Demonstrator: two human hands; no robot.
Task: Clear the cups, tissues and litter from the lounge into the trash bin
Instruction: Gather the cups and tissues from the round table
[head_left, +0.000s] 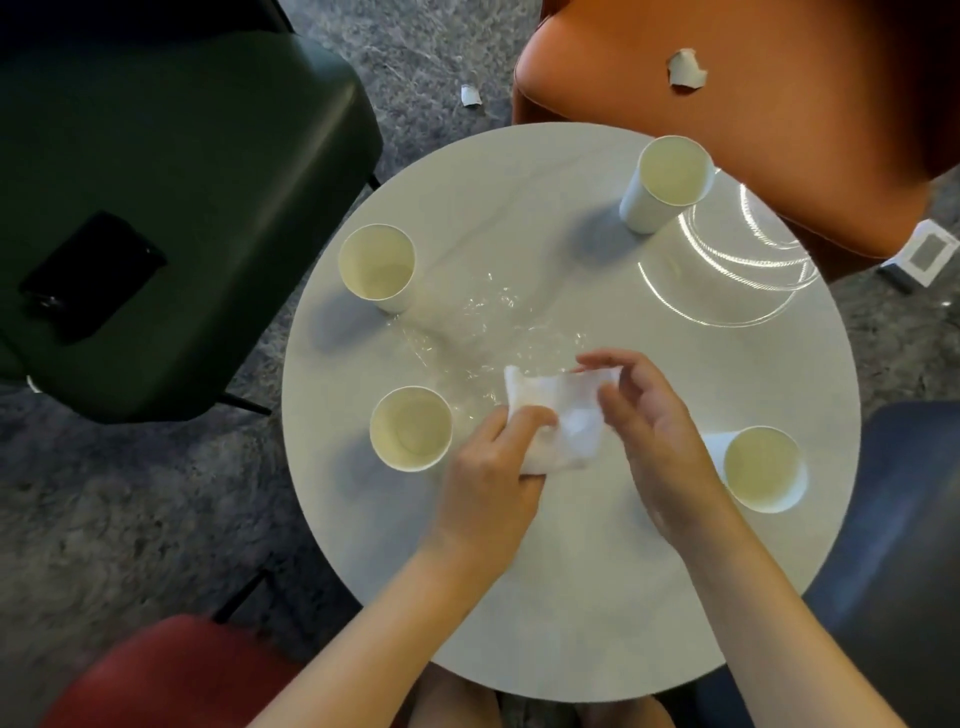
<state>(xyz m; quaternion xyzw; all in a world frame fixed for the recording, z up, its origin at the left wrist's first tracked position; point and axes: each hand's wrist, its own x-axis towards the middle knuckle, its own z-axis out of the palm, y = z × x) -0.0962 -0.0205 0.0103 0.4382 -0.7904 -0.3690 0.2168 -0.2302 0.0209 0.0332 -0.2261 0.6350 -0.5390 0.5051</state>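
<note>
Left hand (488, 467) grips the tissue (561, 410) by its near corner and right hand (654, 431) pinches the far edge, mid-table over a wet patch (483, 322). The left cup (410, 428) sits just beside the left hand, and the right cup (763, 467) is tucked by the right wrist. The table (571, 597) is bare along its near edge, chairs crowd every side, and a paper scrap (687, 70) lies on the orange chair (779, 104).
</note>
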